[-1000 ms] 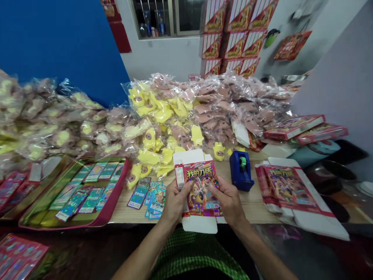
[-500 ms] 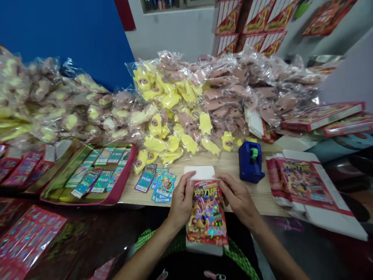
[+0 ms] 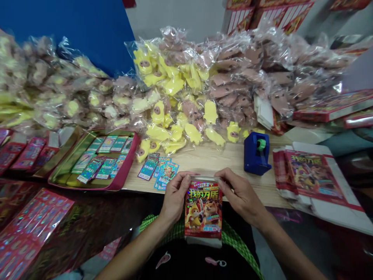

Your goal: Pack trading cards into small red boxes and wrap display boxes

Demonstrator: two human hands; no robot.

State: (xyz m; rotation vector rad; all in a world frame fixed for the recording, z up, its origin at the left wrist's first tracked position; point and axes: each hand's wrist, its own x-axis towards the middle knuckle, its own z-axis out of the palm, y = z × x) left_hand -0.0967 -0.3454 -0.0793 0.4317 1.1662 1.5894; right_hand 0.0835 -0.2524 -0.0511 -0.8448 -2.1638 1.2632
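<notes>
A small red printed carton (image 3: pixel 203 212) with cartoon figures is held over my lap, its front facing up at me. My left hand (image 3: pixel 176 194) grips its upper left corner, thumb on the edge. At the upper right corner my right hand (image 3: pixel 237 194) pinches the carton with thumb and fingers. The carton's white top flap is folded down along the upper edge; a white strip shows at its bottom. Just beyond my left hand lie several blue trading cards (image 3: pixel 166 173) and a darker card stack (image 3: pixel 148 167) on the table (image 3: pixel 201 161).
A blue tape dispenser (image 3: pixel 256 153) stands right of centre. Flattened cartons (image 3: pixel 316 177) lie at the right edge. At left is a pink-rimmed tin (image 3: pixel 129 165) holding cards. Bagged yellow toys (image 3: pixel 175 132) and bagged brown toys (image 3: pixel 233 93) are heaped along the back.
The carton's white top flap, upright before, is now folded down between my hands. The carton's front has turned to face me more squarely. My view has tilted downward.
</notes>
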